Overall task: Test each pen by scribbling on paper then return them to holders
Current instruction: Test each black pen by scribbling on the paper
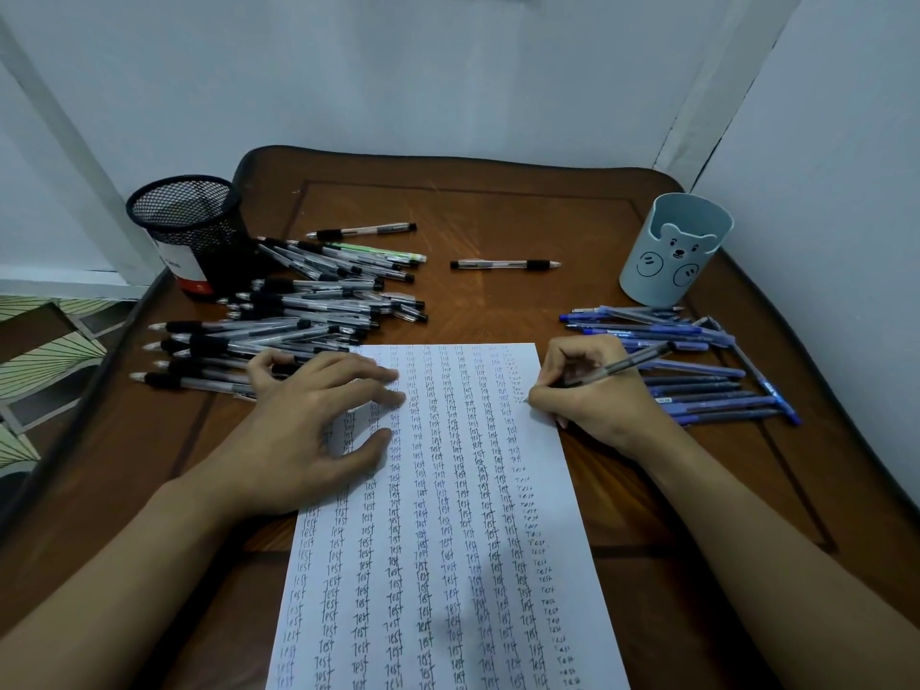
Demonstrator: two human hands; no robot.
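A white sheet of paper (448, 540) covered in columns of the word "test" lies on the brown table. My right hand (602, 400) grips a clear black pen (627, 366), its tip touching the sheet's right edge near the top. My left hand (308, 420) lies flat on the sheet's upper left part, fingers spread. A heap of black pens (298, 311) lies to the left, and a heap of blue pens (697, 376) to the right. An empty black mesh holder (191, 231) stands back left; a light blue bear holder (677, 249) stands back right.
Two single pens lie apart at the back: one (361, 231) near the mesh holder, another (505, 264) in the middle. The table (498, 206) has a raised rim. White walls close in behind and on the right. A patterned floor shows at the left.
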